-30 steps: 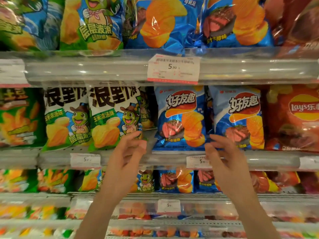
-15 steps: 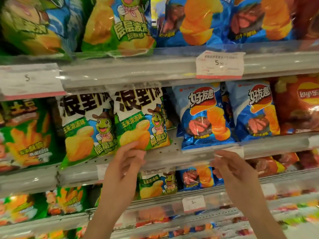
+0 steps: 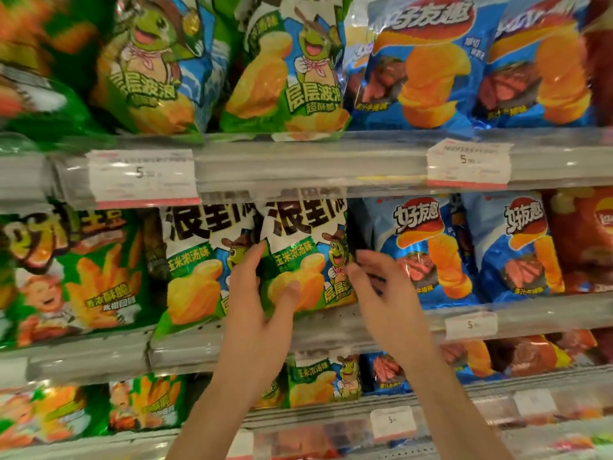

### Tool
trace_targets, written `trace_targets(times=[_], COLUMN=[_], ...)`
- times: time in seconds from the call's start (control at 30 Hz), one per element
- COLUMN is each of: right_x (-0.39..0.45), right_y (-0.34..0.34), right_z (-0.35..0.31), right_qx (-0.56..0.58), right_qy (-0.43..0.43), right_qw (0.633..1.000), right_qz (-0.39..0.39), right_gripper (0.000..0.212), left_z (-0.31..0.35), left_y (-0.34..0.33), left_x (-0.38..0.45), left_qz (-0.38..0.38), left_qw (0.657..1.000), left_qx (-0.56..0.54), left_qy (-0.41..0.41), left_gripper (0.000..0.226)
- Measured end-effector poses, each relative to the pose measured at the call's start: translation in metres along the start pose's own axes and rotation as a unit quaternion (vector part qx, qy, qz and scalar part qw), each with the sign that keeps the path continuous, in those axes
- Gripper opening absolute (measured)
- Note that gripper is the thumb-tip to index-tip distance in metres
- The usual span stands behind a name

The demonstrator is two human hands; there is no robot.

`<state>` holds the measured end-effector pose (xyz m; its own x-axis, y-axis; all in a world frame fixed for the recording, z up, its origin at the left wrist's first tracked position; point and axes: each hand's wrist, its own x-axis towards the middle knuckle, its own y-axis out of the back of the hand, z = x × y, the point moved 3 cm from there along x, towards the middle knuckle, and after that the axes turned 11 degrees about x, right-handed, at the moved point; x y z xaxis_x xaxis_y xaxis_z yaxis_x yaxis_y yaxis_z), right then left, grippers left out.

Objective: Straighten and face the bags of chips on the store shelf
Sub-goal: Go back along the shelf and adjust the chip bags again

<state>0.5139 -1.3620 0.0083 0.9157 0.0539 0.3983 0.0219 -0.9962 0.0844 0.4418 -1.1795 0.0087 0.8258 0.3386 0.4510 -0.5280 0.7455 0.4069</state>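
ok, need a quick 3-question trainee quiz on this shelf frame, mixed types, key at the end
1. True or false: both hands are on the same bag.
2. Which bag does the left hand grip? A) blue steak-flavour bag B) green frog-mascot bag C) red bag
3. Fill in: directly to the right of the gripped bag stands a ____ bag.

Key
1. True: the left hand grips the left edge of the green frog-mascot bag, thumb across its front, and the right hand pinches its right edge.
2. B
3. Blue: the blue steak-flavour bag.
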Motion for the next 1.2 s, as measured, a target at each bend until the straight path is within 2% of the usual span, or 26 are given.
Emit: trace_targets(times=[0.1, 0.2, 0.27, 0.33, 0.47, 0.5, 0.6, 0.7, 0.93, 1.13, 1.2], right_x=[0.027, 0.038, 0.041, 0.045, 0.055, 0.059, 0.068, 0.069, 0.051, 0.05, 0.048], right_y=[-0.023, -0.032, -0.029, -0.022, -0.015, -0.015, -0.017, -0.024, -0.027, -0.023, -0.018], right_z=[-0.004, 0.004, 0.009, 0.011, 0.012, 0.012, 0.013, 0.015, 0.014, 0.007, 0.005], right_qx=[0.0, 0.029, 0.033, 0.038, 0.054, 0.055, 0.049, 0.06, 0.045, -0.021, -0.01], right_qy=[0.011, -0.025, -0.022, -0.017, -0.07, -0.08, -0.094, -0.106, -0.089, -0.077, -0.036], right_qw=[0.999, 0.998, 0.999, 0.999, 0.994, 0.993, 0.992, 0.991, 0.995, 0.997, 0.999], right_qz=[-0.036, -0.048, -0.03, -0.015, -0.059, -0.067, -0.073, -0.061, 0.015, 0.011, -0.001], right_gripper=[0.012, 0.019, 0.017, 0.025, 0.022, 0.027, 0.065, 0.07, 0.045, 0.068, 0.076], left_z=[0.013, 0.019, 0.019, 0.018, 0.011, 0.01, 0.007, 0.003, -0.007, -0.006, -0.006], left_y=[-0.014, -0.026, -0.034, -0.04, -0.042, -0.042, -0.046, -0.051, -0.055, -0.053, -0.049], left_x=[0.01, 0.021, 0.026, 0.031, 0.051, 0.057, 0.073, 0.081, 0.086, 0.084, 0.079], left_qz=[0.003, 0.032, 0.038, 0.029, 0.013, 0.003, -0.024, -0.035, -0.029, -0.003, 0.002], left_qw=[1.0, 0.999, 0.999, 0.998, 0.994, 0.993, 0.991, 0.988, 0.99, 0.991, 0.995], left_qx=[0.023, 0.033, 0.014, -0.011, -0.041, -0.044, -0.053, -0.054, -0.07, -0.076, -0.068], left_qy=[-0.01, 0.006, 0.027, 0.048, 0.098, 0.112, 0.124, 0.143, 0.117, 0.106, 0.074], left_gripper=[0.063, 0.068, 0.07, 0.072, 0.083, 0.084, 0.081, 0.076, 0.074, 0.068, 0.068])
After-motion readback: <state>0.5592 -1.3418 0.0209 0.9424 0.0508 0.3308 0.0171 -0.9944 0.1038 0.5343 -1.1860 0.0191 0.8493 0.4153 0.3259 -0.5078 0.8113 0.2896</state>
